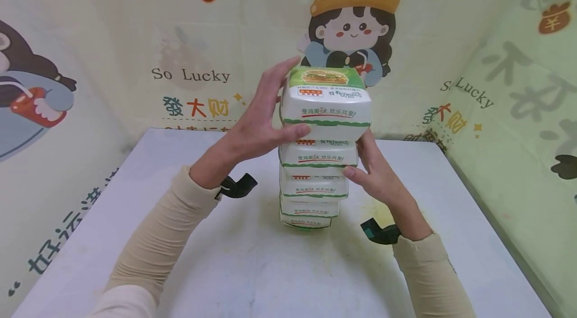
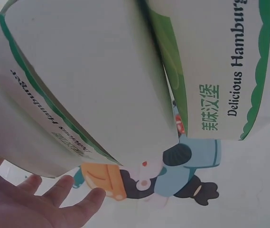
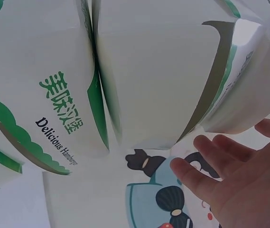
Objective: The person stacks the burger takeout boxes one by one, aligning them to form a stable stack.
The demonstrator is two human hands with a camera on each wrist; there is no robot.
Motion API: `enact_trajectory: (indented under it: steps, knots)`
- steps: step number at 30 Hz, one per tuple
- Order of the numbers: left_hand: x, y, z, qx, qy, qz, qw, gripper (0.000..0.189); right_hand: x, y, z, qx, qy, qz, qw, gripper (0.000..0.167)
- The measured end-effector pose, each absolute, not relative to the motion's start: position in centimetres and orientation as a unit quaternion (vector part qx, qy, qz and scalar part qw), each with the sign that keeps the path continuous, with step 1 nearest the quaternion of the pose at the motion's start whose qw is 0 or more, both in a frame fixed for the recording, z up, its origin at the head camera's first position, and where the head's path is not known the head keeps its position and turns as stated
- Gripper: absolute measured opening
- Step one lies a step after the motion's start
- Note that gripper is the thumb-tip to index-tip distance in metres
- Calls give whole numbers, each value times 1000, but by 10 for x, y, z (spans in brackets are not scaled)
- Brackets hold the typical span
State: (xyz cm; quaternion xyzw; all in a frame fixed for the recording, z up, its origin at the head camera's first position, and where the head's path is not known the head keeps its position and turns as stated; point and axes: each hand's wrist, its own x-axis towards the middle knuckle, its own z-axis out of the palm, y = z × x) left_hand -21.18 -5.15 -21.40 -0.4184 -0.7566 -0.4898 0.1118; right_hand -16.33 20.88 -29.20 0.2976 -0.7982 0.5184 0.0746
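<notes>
A stack of white hamburger boxes [image 1: 313,190] with green wavy trim stands upright on the table, leaning slightly to the right higher up. The top box [image 1: 329,112] has a burger picture on its lid. My left hand [image 1: 257,117] holds this box's left side, thumb across the front and fingers reaching round behind. On the right side my right hand [image 1: 378,173] grips lower, its thumb overlapping the second box [image 1: 317,155] in the head view and its fingers hidden behind. In the right wrist view those fingertips [image 3: 201,142] lie at the upper box's far edge. A narrow wedge-shaped gap shows between two boxes.
The stack stands on a white table [image 1: 252,268], with bare surface on both sides and in front. Behind it hangs a printed cloth [image 1: 252,17] with cartoon figures and lettering, continuing along both sides. A black strap piece [image 1: 380,232] juts from the right wrist.
</notes>
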Motion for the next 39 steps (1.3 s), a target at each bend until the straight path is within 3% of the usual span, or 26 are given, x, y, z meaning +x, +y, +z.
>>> enact_trajectory:
  steps: [14, 27, 39]
  knots:
    - [-214, -54, -215, -415, -762, -482, 121, 98, -164, 209, -294, 300, -792, 525, 82, 91]
    - [-211, -54, -216, -407, -765, -484, 121, 84, -163, 208, -292, 294, -790, 534, 66, 80]
    - [-205, -57, -218, -412, -751, -500, 129, 86, -164, 208, -293, 290, -786, 541, 71, 72]
